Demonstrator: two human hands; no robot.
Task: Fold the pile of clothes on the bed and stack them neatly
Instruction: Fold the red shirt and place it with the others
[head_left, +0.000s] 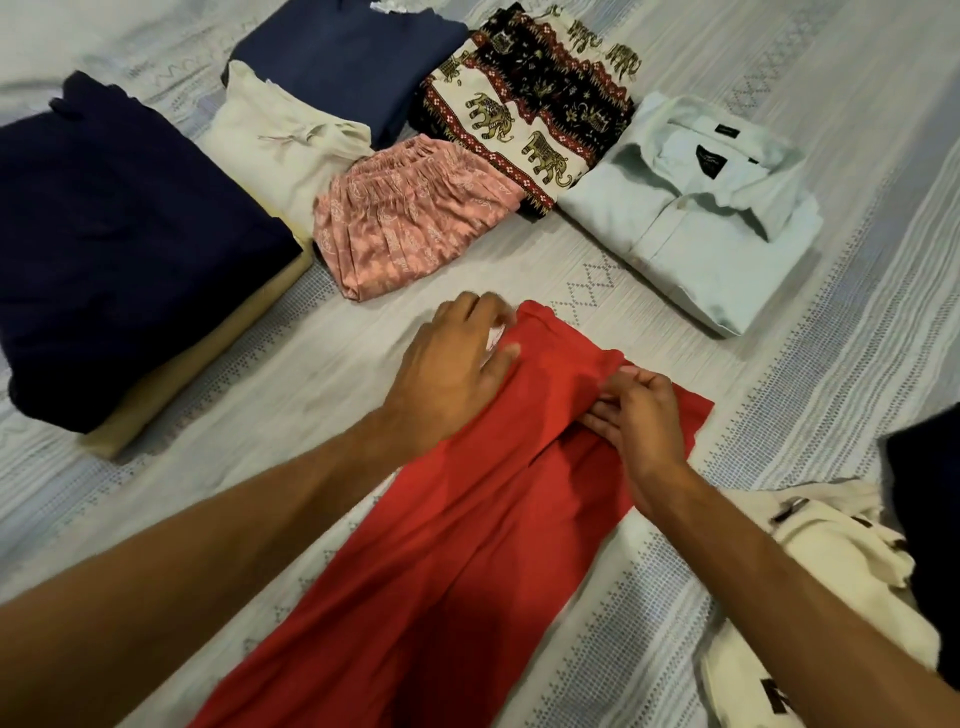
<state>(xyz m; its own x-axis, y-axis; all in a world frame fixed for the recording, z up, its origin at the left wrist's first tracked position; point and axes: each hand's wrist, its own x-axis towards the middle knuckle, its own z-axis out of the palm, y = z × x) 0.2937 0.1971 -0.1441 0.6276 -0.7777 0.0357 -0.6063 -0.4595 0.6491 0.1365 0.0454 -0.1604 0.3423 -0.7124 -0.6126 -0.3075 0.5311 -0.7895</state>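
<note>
I see the red garment (467, 519) lying lengthwise on the bedspread (675, 649), its far edge pinched under my right hand's (636, 415) curled fingers and gripped at the corner by my left hand (457, 364), with the folded pink shorts (410, 218) and pale shirt (691, 218) beyond my fingertips.

No words or numbers can be read here. At the upper right of the frame, the folded pale blue collared shirt (691, 218) has a small black tag (710, 158) inside its collar. The tag has tiny light writing on it, but it is too small and blurry to read.
</note>
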